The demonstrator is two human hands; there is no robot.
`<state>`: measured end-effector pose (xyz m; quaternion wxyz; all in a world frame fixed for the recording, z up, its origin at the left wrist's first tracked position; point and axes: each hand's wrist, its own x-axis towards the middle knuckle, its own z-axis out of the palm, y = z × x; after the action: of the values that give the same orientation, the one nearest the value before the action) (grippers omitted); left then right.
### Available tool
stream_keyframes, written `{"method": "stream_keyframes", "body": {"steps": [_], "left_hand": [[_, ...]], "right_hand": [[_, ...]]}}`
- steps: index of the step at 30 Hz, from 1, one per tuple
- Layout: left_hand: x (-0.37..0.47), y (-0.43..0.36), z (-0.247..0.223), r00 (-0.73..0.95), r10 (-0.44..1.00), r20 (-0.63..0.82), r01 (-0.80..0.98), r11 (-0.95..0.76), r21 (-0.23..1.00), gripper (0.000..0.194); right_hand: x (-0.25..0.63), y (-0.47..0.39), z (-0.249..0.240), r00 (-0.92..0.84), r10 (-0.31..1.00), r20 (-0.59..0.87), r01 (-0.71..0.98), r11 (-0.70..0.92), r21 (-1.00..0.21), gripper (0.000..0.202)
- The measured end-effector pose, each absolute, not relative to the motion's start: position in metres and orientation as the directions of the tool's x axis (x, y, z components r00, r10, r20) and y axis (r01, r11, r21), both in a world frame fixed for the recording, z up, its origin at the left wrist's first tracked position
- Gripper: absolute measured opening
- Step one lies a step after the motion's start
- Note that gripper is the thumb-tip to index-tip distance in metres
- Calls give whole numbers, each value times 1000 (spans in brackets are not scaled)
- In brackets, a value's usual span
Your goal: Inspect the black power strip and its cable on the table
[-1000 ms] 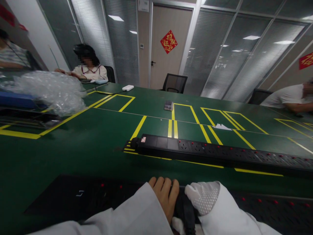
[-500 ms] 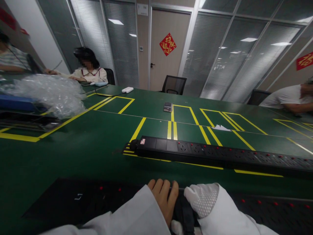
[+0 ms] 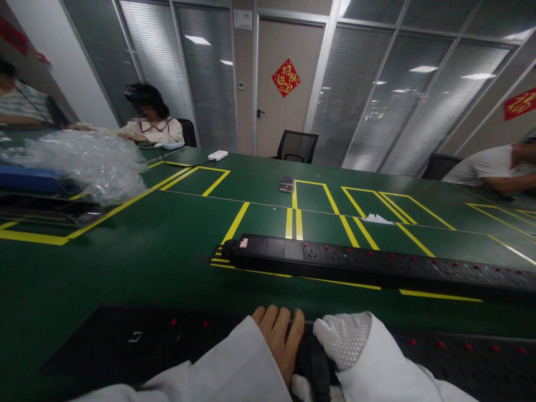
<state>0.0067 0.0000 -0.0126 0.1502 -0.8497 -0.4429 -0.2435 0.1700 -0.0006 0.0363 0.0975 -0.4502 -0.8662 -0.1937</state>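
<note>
Power strip (image 3: 138, 339): laid flat across the near side of the green table (image 3: 167, 268), red dots along it, middle covered by hands and sleeves.
Left hand (image 3: 282, 340): bare, draped over the strip with fingertips at its far edge; thumb's hidden, so whether anything is gripped can't be told.
Right hand (image 3: 343, 340): white-gloved, wrapped around a black plug (image 3: 316, 365), which is held right beside the left hand, over the strip. Finer details are lost in the dark, tbh.
Second strip (image 3: 360, 269): set farther back, red-white sticker on its left end, yellow tape (image 3: 238, 220) around it.
Clear plastic wrap (image 3: 90, 164): heaped at the left, by a blue item (image 3: 29, 177).
White device (image 3: 218, 156): left near the far edge.
Seats: one taken by a person in a cream top (image 3: 161, 128); empty-looking mesh chair (image 3: 298, 146) by the door (image 3: 272, 123).
</note>
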Motion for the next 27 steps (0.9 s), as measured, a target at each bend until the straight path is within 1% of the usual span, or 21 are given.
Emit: {"method": "stream_keyframes", "body": {"steps": [5,8,12,15,18,21,27], "left_hand": [[6,-1,-10,511,702,496,822,-568,-42,27],[6,-2,-7,504,704,500,827,-560,-45,30],[6,-2,-5,507,716,480,824,-566,-24,25],[8,-1,-7,490,710,506,830,-558,-22,29],[9,-1,-11,471,699,537,836,-548,-20,32],[9,0,-13,460,690,559,838,-545,-18,31],[7,-1,-11,490,689,534,825,-564,-30,31]], "right_hand": [[169,-2,41,-563,765,313,826,512,236,12],[169,-3,44,-582,759,290,813,533,237,10],[170,-3,45,-573,771,279,819,527,225,14],[171,-3,44,-589,762,271,808,541,234,11],[172,-3,41,-597,750,285,801,540,258,9],[172,-3,39,-591,743,315,806,526,272,12],[171,-2,38,-592,730,340,805,525,275,11]]}}
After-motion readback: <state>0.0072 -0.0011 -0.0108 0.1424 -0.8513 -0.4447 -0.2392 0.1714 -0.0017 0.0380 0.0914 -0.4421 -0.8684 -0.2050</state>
